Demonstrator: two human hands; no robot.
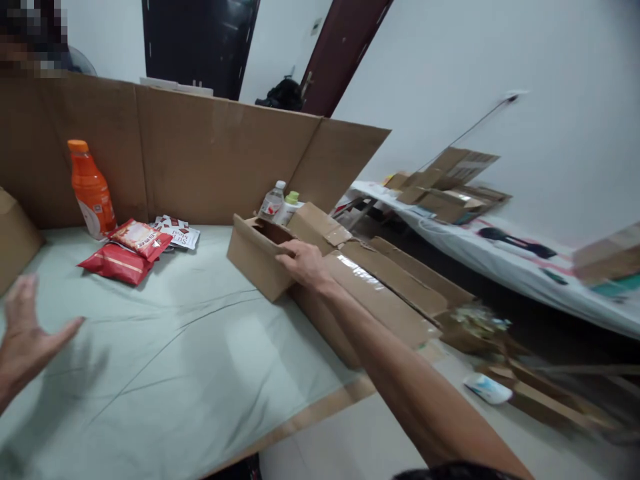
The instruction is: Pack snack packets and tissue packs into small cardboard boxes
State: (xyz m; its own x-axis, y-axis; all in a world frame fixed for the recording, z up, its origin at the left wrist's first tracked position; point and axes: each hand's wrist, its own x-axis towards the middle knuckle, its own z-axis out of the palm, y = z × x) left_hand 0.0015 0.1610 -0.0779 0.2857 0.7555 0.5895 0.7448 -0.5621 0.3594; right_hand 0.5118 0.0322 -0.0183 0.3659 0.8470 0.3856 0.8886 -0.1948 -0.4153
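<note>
My right hand reaches across the table and grips the rim of a small open cardboard box, which lies tilted against a larger taped carton. My left hand hovers open at the left edge, fingers spread, holding nothing, above the pale green table cover. Red snack packets and an orange drink bottle sit at the far left of the table.
A tall cardboard screen stands along the table's back. Two small bottles stand behind the box. Another person is partly visible at top left. To the right a second table carries cartons; boxes and clutter lie on the floor.
</note>
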